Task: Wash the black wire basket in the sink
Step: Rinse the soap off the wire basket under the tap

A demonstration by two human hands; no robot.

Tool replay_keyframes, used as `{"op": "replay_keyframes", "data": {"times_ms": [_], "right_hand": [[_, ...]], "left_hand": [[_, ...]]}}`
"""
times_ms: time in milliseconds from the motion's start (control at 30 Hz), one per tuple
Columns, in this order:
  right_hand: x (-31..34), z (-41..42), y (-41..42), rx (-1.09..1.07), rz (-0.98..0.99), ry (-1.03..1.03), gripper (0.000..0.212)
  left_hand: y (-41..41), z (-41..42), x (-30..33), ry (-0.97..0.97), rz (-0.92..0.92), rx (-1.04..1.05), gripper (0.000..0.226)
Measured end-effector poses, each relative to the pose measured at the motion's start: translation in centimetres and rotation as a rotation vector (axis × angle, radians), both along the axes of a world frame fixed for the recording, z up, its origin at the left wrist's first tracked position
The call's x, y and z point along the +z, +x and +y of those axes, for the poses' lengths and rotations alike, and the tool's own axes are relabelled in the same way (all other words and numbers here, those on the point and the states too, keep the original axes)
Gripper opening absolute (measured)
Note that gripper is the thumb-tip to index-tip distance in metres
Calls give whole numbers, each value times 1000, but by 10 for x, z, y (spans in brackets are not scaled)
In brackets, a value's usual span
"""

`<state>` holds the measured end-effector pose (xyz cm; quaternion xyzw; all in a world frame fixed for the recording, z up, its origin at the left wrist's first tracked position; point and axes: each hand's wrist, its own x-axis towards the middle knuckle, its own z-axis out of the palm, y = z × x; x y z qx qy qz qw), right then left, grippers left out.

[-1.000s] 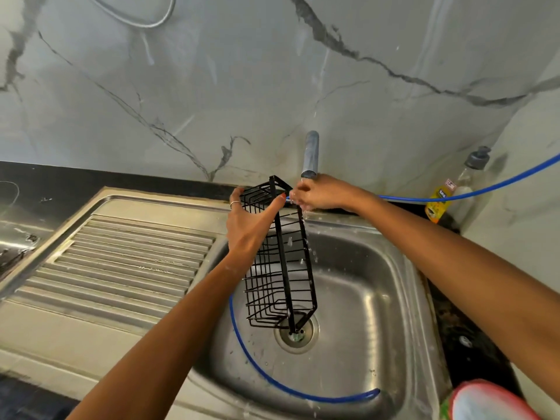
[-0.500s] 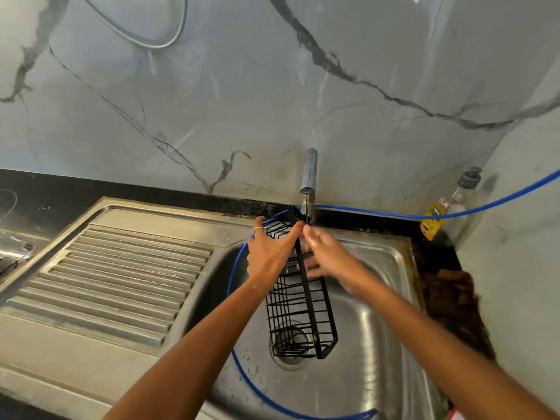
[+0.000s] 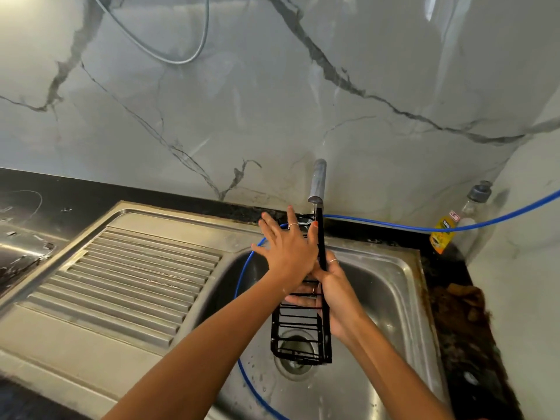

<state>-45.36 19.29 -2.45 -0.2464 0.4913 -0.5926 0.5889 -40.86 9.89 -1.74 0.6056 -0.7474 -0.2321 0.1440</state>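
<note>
Here my right hand (image 3: pixel 336 295) grips the black wire basket (image 3: pixel 303 328), long axis upright over the sink (image 3: pixel 394 298); my left hand (image 3: pixel 288 247) lies flat, fingers spread, against its upper side.

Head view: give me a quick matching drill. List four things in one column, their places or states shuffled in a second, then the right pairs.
Things:
1. black wire basket
2. blue hose
3. yellow-labelled bottle
4. left hand

Places or states:
A. standing in the corner, right of the tap
B. fingers spread flat against the wire side
C. held upright over the drain
D. running along the back rim and curving down into the basin

Pairs: 1-C, 2-D, 3-A, 4-B
</note>
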Motion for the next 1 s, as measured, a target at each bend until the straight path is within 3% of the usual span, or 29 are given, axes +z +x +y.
{"op": "replay_keyframes", "data": {"times_ms": [133, 267, 567, 667, 767, 833, 900, 1000], "right_hand": [[-2, 3, -1, 5, -49, -11, 38], [2, 11, -7, 17, -84, -59, 32], [-4, 22, -21, -56, -154, -97, 28], [-10, 24, -24, -71, -156, -96, 28], [-14, 25, -27, -87, -201, -98, 28], [-17, 22, -28, -118, -257, -106, 29], [-21, 20, -26, -156, -307, -105, 29], [-26, 20, -21, -199, -361, -101, 28]], "left_hand": [[-2, -3, -1, -212, -132, -245, 57], [-12, -8, 12, -323, -268, -277, 55], [-41, -37, 30, -350, -401, -450, 66], [-36, -51, 26, -132, -199, -470, 61], [-25, -65, 12, 165, 344, -320, 42], [-18, -56, 8, 233, 558, -132, 38], [-15, -41, 3, 251, 672, -48, 44], [-12, -29, -2, 231, 673, -145, 34]]}}
